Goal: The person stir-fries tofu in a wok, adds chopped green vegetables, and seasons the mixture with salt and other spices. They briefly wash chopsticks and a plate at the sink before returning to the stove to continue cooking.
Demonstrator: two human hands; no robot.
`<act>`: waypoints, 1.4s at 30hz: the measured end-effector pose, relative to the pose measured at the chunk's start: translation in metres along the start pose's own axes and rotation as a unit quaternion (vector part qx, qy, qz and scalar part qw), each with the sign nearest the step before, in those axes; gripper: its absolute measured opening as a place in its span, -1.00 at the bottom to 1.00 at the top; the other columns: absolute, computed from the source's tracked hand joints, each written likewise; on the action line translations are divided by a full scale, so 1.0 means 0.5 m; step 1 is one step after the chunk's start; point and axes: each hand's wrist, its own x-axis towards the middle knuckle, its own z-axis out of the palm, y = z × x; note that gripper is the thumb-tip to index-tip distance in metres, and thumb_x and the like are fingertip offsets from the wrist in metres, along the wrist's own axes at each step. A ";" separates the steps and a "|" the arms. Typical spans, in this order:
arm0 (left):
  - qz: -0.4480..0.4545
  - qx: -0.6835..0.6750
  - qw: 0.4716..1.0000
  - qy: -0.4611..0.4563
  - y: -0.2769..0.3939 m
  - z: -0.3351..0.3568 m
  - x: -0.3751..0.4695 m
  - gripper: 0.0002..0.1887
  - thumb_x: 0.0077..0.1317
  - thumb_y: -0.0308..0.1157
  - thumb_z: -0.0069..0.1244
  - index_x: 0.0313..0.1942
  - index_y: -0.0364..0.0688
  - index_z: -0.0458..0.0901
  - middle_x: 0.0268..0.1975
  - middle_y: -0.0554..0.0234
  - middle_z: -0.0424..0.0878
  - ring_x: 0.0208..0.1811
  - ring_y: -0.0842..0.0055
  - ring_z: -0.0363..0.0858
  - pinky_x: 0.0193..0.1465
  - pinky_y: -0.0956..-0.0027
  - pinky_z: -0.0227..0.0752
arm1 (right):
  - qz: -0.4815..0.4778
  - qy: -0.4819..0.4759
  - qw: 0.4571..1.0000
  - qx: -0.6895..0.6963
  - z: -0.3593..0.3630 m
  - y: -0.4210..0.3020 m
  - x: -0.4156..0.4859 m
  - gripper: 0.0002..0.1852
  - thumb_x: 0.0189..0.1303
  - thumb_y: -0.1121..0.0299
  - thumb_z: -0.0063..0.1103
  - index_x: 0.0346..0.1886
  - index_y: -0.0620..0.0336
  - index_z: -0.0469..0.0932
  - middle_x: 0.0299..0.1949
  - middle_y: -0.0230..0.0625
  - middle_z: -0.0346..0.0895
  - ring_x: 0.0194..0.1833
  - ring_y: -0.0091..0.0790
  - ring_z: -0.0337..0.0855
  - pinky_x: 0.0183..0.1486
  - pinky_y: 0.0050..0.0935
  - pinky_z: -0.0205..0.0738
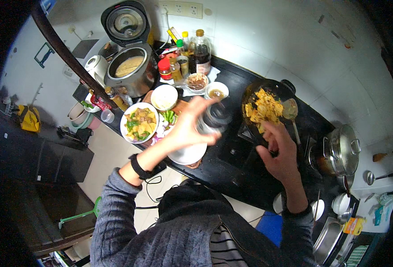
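My left hand (191, 128), blurred, has its thumb and fingers spread over a white plate (187, 154), beside a dark, blurred round container (216, 115). Whether it touches that container I cannot tell. My right hand (278, 150) is at the near edge of a black wok (250, 88) with yellow-orange cooked food (263, 106) in it; the fingers are curled, with a gap to the thumb. A metal spatula (290, 110) rests against the wok's right side. Left of my left hand are a plate of yellow and green food (139, 123) and cut green peppers (168, 116).
An open rice cooker (133, 85), a soy sauce bottle (201, 53) and several small jars stand along the back. A bowl with brownish liquid (217, 90) is near the wok. On the right is a lidded steel pot (341, 150), with a sink (328, 237) nearer my body.
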 end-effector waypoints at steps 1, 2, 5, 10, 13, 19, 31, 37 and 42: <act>-0.004 0.034 0.999 0.036 -0.039 -0.038 0.014 -0.20 -0.23 -0.22 0.24 0.12 -0.26 0.38 -0.15 0.05 0.42 -0.02 0.30 0.42 0.09 0.30 0.27 | -0.007 0.005 1.000 -0.014 -0.001 0.002 -0.003 -0.51 0.00 0.38 0.30 0.06 0.13 0.41 -0.34 -0.32 0.41 -0.56 -0.52 0.37 -0.50 -0.56 0.33; -0.023 0.007 0.998 0.062 -0.083 -0.076 0.028 -0.22 -0.23 -0.20 0.24 0.08 -0.28 0.41 -0.14 0.08 0.44 -0.03 0.31 0.44 0.08 0.30 0.30 | 0.004 0.006 1.000 -0.027 0.001 0.004 -0.006 -0.54 0.00 0.42 0.29 0.04 0.13 0.43 -0.33 -0.31 0.41 -0.56 -0.52 0.37 -0.51 -0.56 0.33; -0.056 0.054 0.985 0.153 -0.242 -0.185 0.080 -0.28 -0.25 -0.22 0.26 -0.02 -0.34 0.46 -0.13 0.06 0.50 -0.06 0.33 0.51 0.06 0.31 0.37 | 0.051 0.012 0.997 -0.051 0.018 0.002 -0.010 -0.61 0.00 0.50 0.27 -0.03 0.13 0.48 -0.29 -0.30 0.43 -0.56 -0.53 0.37 -0.51 -0.57 0.32; -0.227 0.132 0.951 0.162 -0.495 -0.281 0.127 -0.23 -0.28 -0.16 0.30 -0.02 -0.40 0.47 -0.09 -0.10 0.55 -0.06 0.25 0.57 0.05 0.33 0.41 | 0.078 0.059 0.993 -0.073 0.055 -0.021 -0.025 -0.66 -0.03 0.56 0.26 -0.11 0.15 0.52 -0.25 -0.26 0.46 -0.57 -0.53 0.39 -0.53 -0.58 0.32; -0.269 0.218 0.927 0.144 -0.587 -0.275 0.128 -0.24 -0.30 -0.14 0.31 -0.04 -0.37 0.49 -0.07 -0.13 0.54 -0.03 0.18 0.54 0.06 0.31 0.40 | 0.092 0.071 0.989 -0.096 0.067 -0.033 -0.036 -0.66 -0.05 0.59 0.26 -0.13 0.16 0.53 -0.22 -0.23 0.47 -0.58 -0.52 0.40 -0.54 -0.58 0.32; -0.344 0.267 0.890 0.137 -0.682 -0.208 0.123 -0.24 -0.30 -0.15 0.33 -0.03 -0.27 0.45 -0.01 -0.03 0.46 0.03 0.21 0.47 0.09 0.27 0.39 | 0.151 0.096 0.976 -0.126 0.086 -0.054 -0.049 -0.66 -0.11 0.66 0.25 -0.17 0.23 0.54 -0.20 -0.21 0.47 -0.58 -0.49 0.41 -0.54 -0.57 0.32; -0.352 0.156 0.922 0.040 -0.804 -0.161 0.075 -0.19 -0.24 -0.10 0.38 -0.02 -0.39 0.42 -0.05 -0.04 0.54 -0.02 0.33 0.53 0.05 0.32 0.39 | 0.172 0.107 0.970 -0.132 0.110 -0.065 -0.060 -0.69 -0.14 0.67 0.25 -0.22 0.28 0.54 -0.19 -0.19 0.48 -0.58 -0.44 0.43 -0.54 -0.55 0.35; -0.284 0.056 0.957 0.004 -0.729 -0.253 0.132 -0.25 0.01 -0.01 0.27 0.01 -0.47 0.41 -0.04 -0.02 0.55 -0.05 0.42 0.53 0.02 0.36 0.38 | 0.178 0.134 0.966 -0.135 0.106 -0.061 -0.067 -0.69 -0.14 0.65 0.26 -0.23 0.27 0.54 -0.18 -0.19 0.48 -0.57 -0.43 0.44 -0.54 -0.55 0.35; -0.248 0.261 0.933 0.024 -0.792 -0.291 0.270 -0.53 0.08 -0.06 0.06 -0.25 -0.35 0.64 -0.22 -0.20 0.62 -0.10 0.08 0.57 0.00 0.23 0.41 | 0.182 0.132 0.963 -0.147 0.105 -0.068 -0.080 -0.71 -0.12 0.65 0.24 -0.23 0.27 0.54 -0.17 -0.20 0.48 -0.56 -0.43 0.45 -0.54 -0.55 0.36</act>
